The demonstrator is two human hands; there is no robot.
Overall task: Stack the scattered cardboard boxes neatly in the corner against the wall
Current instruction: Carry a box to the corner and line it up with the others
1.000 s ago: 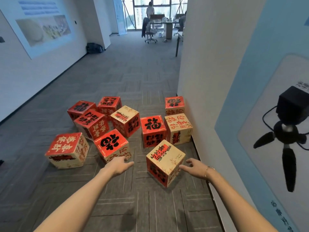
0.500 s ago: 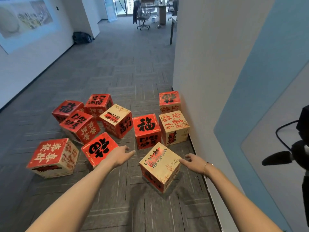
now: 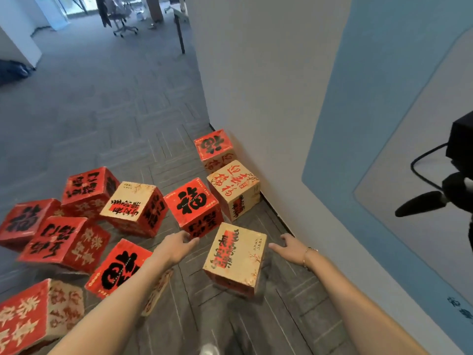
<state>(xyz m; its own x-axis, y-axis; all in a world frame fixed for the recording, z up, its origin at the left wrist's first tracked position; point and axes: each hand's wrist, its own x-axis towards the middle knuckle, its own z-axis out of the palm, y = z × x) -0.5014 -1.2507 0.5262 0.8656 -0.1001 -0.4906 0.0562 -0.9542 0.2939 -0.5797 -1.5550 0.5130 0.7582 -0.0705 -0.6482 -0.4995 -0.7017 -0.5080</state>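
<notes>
Grey carpet floor (image 3: 107, 103) at lower centre carries the cream cardboard box (image 3: 235, 257), likely light and stiff, between the open left hand (image 3: 176, 248) and right hand (image 3: 290, 248), best gripped by opposite side faces.

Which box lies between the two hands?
The cream-topped box nearest the camera, between the left hand and right hand. Neither hand touches it yet; every other box lies farther away or left of the left hand.

Soft even indoor light, motion blur, wide-angle edge distortion.
</notes>
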